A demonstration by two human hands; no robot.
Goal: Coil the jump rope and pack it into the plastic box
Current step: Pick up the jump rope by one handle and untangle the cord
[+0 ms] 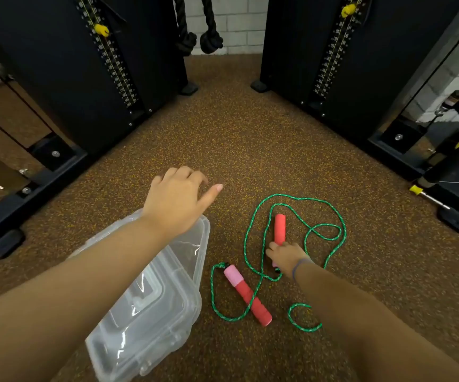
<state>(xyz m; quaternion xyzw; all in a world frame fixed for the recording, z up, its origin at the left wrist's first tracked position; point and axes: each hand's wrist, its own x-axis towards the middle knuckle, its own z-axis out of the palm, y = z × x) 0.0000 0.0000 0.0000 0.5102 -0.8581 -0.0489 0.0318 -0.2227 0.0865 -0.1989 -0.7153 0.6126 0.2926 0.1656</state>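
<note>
A green jump rope (253, 224) lies in loose loops on the brown speckled floor. It has two red foam handles. One handle (247, 295), with a pink end, lies flat near the box. My right hand (284, 255) grips the lower end of the other handle (279, 228), which still rests on the floor. A clear plastic box (151, 307) sits open at the lower left, lid swung back toward me. My left hand (177, 199) hovers above the box's far corner, fingers apart, holding nothing.
Two black weight-stack machines (90, 78) (341, 64) flank the floor on the left and right, their base bars reaching forward. A yellow-tipped metal pin (426, 195) sticks out at the right. Black knotted ropes (209, 40) hang at the back by a white brick wall.
</note>
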